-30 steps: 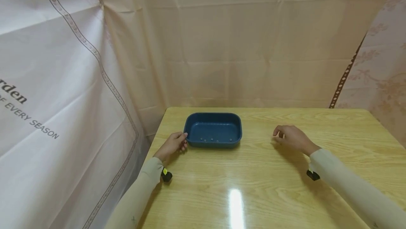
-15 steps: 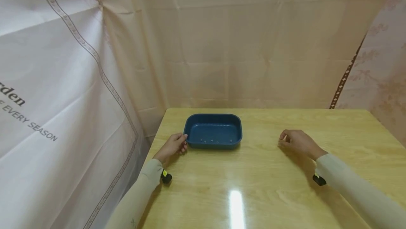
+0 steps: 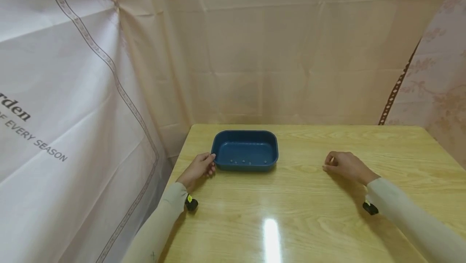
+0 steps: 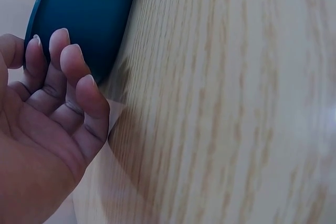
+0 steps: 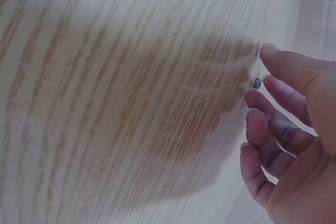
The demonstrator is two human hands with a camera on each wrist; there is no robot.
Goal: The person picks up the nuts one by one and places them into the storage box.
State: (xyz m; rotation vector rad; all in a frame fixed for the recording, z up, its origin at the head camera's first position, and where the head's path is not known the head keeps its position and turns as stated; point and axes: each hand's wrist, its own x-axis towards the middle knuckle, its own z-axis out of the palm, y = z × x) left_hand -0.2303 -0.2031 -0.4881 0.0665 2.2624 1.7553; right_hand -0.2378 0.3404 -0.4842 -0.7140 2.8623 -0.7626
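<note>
A dark blue rectangular tray (image 3: 244,167) stands on the table, with several small ring-shaped metal pieces lying inside along its near side. At its left end my left hand (image 3: 198,169) holds the rim between thumb and curled fingers; the left wrist view shows the fingertips against the tray wall (image 4: 86,19). My right hand (image 3: 347,167) is low over the table, well to the right of the tray. In the right wrist view a small metal nut (image 5: 255,83) sits at the tabletop by the thumb and index fingertips, which are apart.
The light wood table (image 3: 291,206) reflects a bright strip of light near the front. Beige cloth (image 3: 255,52) hangs behind its back edge, and a white printed cloth (image 3: 73,133) hangs close on the left.
My right hand has moved a little to the right and toward me, down to the tabletop. The left hand and the tray have stayed in place.
</note>
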